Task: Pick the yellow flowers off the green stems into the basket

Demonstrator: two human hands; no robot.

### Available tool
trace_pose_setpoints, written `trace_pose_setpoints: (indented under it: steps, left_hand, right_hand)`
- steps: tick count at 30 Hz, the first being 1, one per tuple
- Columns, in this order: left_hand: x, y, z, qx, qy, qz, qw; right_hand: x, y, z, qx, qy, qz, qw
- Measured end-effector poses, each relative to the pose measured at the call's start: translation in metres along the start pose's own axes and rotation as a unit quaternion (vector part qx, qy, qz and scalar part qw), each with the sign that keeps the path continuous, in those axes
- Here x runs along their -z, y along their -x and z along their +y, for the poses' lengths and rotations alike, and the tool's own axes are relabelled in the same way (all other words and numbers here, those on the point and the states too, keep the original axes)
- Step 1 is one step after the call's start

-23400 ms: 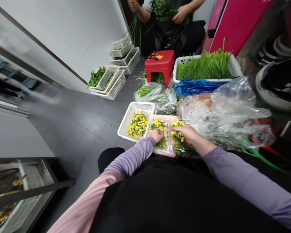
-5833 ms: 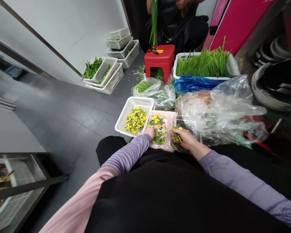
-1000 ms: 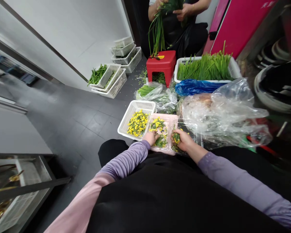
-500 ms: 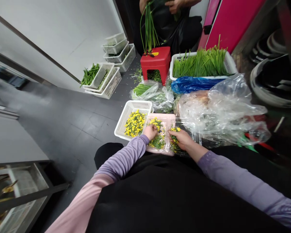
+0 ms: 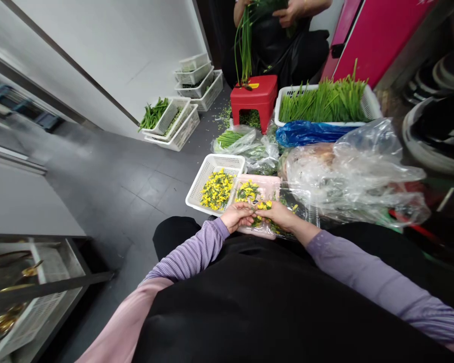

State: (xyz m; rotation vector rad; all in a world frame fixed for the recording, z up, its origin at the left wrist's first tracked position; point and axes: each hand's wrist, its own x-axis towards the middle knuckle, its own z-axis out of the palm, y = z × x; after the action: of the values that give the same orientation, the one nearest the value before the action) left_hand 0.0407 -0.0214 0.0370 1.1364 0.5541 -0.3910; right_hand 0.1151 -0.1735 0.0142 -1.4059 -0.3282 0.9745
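Observation:
My right hand (image 5: 280, 215) is closed around a small bunch of yellow flowers (image 5: 264, 205) with green stems. Fingers pinched together, my left hand (image 5: 237, 216) meets it over a pink tray (image 5: 265, 182); whatever lies between its fingertips is too small to make out. More yellow flowers and green stems lie in the tray. Left of it, a white perforated basket (image 5: 196, 194) holds a heap of loose yellow flower heads (image 5: 217, 189). A clear plastic container (image 5: 310, 201), with some flowers in it, sits under and beside my right hand.
Clear plastic bags (image 5: 348, 176) lie to the right, near a blue bag (image 5: 310, 132). Beyond stand a red stool (image 5: 254, 89) and a white basket of green stalks (image 5: 321, 103). A co-worker's hands (image 5: 287, 14) hold long green stalks. Stacked baskets (image 5: 172, 136) line the wall.
My left hand has come right and down from above the tray to meet my right hand. My right hand has moved slightly left with its flowers. The view has shifted slightly.

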Motion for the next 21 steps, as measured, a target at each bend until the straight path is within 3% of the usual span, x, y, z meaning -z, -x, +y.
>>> trace_pose_setpoints:
  steps: [4, 7, 11, 14, 16, 19, 21]
  left_hand:
    - [0.002, -0.001, 0.006, 0.011, -0.037, 0.013, 0.999]
    - [0.000, -0.003, 0.011, 0.010, -0.129, 0.026, 0.991]
    - [0.001, -0.007, 0.009, -0.022, -0.206, -0.015, 0.978]
    - [0.010, -0.016, 0.000, -0.002, -0.275, -0.023, 0.961]
    - [0.017, -0.028, -0.006, -0.002, -0.415, 0.019, 0.909]
    - [0.021, -0.053, -0.008, -0.074, -0.618, 0.093, 0.777]
    - [0.016, -0.074, -0.006, -0.093, -0.697, 0.108, 0.702]
  right_hand:
    - [0.006, -0.001, 0.002, -0.001, 0.033, 0.025, 0.999]
    - [0.008, -0.003, 0.002, -0.004, 0.042, 0.029, 0.999]
    - [0.008, -0.001, -0.001, -0.023, 0.030, -0.001, 0.999]
    - [0.007, 0.002, -0.004, -0.048, -0.002, -0.019, 0.999]
    - [0.007, 0.005, -0.006, -0.074, -0.036, -0.006, 0.997]
    - [0.005, 0.009, -0.008, -0.103, -0.083, -0.008, 0.991]
    - [0.002, 0.011, -0.010, -0.114, -0.107, -0.027, 0.987]
